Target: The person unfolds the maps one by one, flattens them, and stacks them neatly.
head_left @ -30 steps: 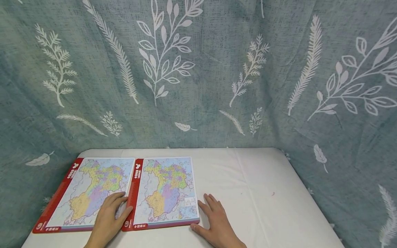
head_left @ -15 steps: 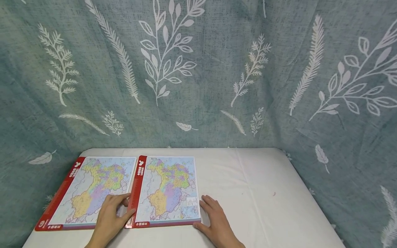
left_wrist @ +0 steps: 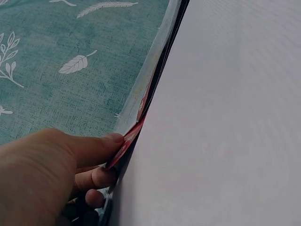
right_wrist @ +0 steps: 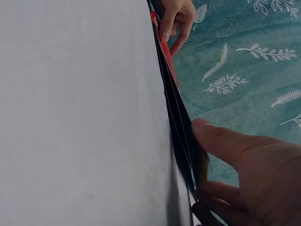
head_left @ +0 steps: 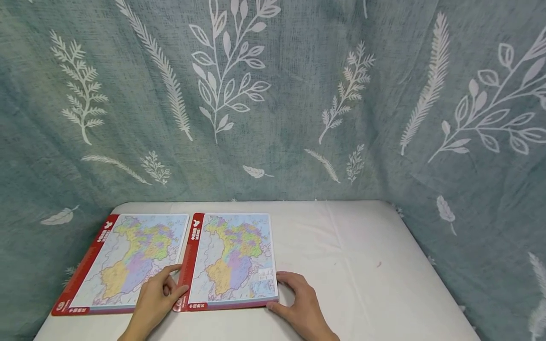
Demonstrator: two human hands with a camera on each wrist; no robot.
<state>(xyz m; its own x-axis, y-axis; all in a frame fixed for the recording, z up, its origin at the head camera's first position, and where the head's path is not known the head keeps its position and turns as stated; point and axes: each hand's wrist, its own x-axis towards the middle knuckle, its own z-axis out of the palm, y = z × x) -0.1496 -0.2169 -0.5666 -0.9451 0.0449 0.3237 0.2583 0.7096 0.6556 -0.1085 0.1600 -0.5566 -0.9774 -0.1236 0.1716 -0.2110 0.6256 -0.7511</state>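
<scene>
Two flat map boards with red left borders lie side by side in the head view. My left hand (head_left: 154, 299) pinches the lower left corner of the right map board (head_left: 234, 255); in the left wrist view the thumb (left_wrist: 101, 148) lies on its red corner with fingers below. At the board's lower right corner my right hand (head_left: 300, 305) grips the edge, thumb at the front and fingers curled at the side. In the right wrist view dark layers show along the board's edge (right_wrist: 181, 136). The left map board (head_left: 132, 255) lies beside my left hand, partly covered by it.
A white cloth covers the table (head_left: 362, 274) under both boards. Behind it and at both sides hangs a green-blue curtain (head_left: 290, 94) with white leaf prints. The left map board reaches close to the table's left edge.
The right map board has shifted slightly right and away from me. My right-hand fingers, straighter before, have curled at the board's right edge. My left hand stays at the red corner.
</scene>
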